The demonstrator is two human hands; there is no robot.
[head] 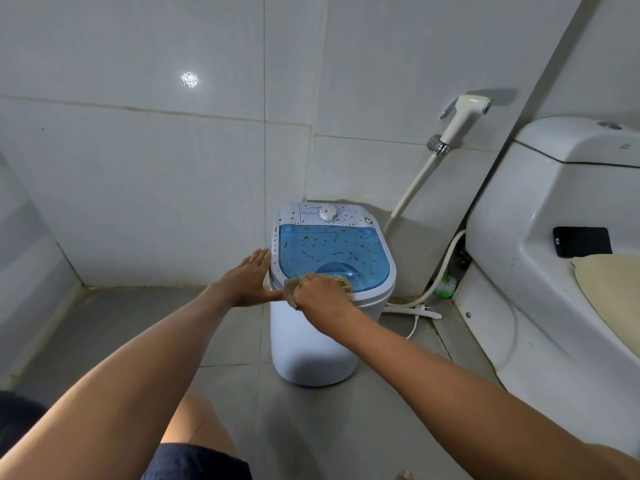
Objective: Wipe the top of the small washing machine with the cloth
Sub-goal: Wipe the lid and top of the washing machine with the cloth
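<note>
In a grey-tiled bathroom corner, beside the toilet [540,237], stands the small washing machine [318,341] — its blue lid [332,251] flecked with brown bits. Our right hand [320,297] grips the cloth [292,289] at the lid's near edge; our left hand [247,277] rests flat-fingered against the machine's left side.

Small washing machine [313,344] and cloth [292,289], in use.
Machine: white tub, upright on floor, blue translucent lid speckled with debris. Cloth: brown, bunched, gripped against lid's near edge.
</note>
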